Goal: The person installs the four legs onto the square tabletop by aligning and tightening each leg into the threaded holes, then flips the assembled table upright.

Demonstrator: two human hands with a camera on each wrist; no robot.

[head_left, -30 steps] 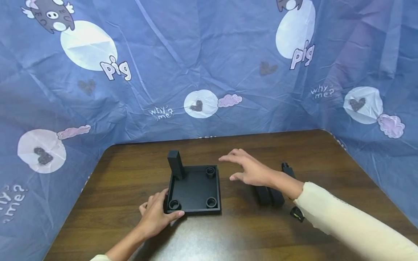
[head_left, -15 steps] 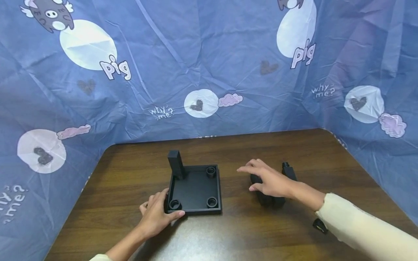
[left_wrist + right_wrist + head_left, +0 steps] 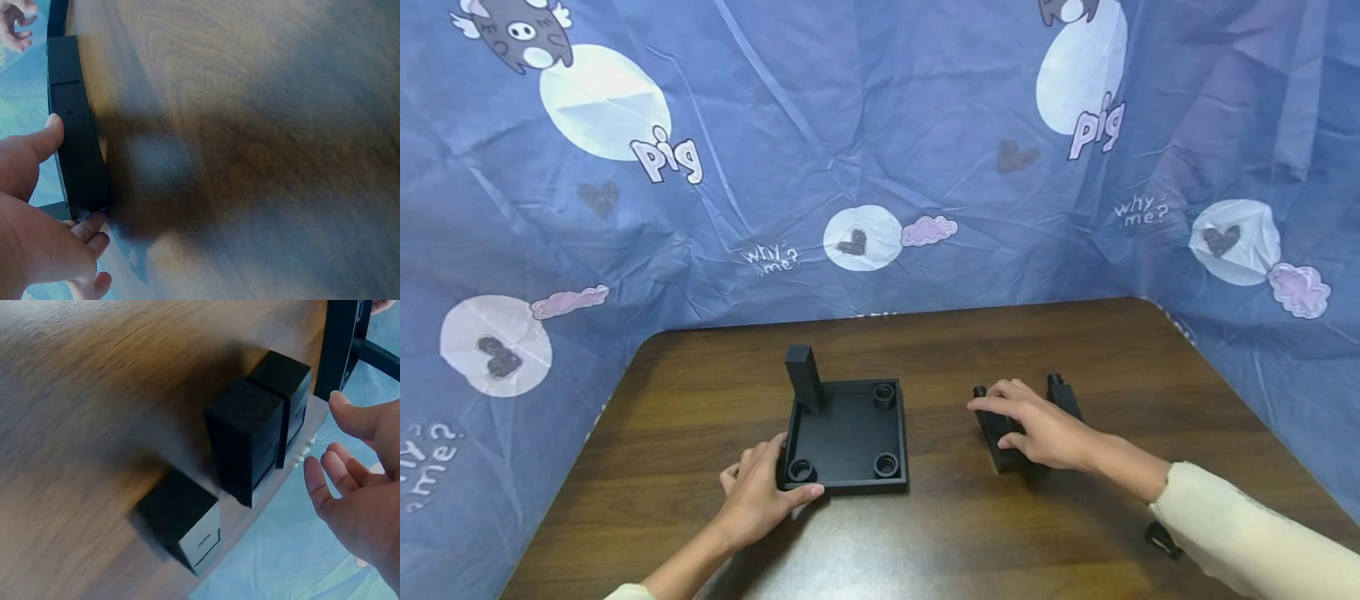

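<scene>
A small black square table top (image 3: 848, 435) lies underside up in the head view, with round threaded sockets at three corners. A square table leg (image 3: 804, 377) stands upright at its far left corner. My left hand (image 3: 752, 504) grips the near left corner, thumb on the front side (image 3: 81, 140) and fingers around the left. My right hand (image 3: 1037, 427) hovers over two table legs lying side by side, its fingers loosely bent and holding nothing. In the right wrist view those legs, one nearer (image 3: 244, 419) and one farther (image 3: 292, 381), sit apart from the fingertips (image 3: 315, 472).
A third loose table leg (image 3: 1063, 395), its screw end pointing away, lies just right of the pair. Brown wood table (image 3: 940, 525) runs back to a blue printed cloth (image 3: 865, 150) hanging behind and at both sides. A small black device (image 3: 1162, 540) shows under the right sleeve.
My right hand has moved rightward, away from beside the table top to over the loose legs. The left hand and the table top have stayed in place.
</scene>
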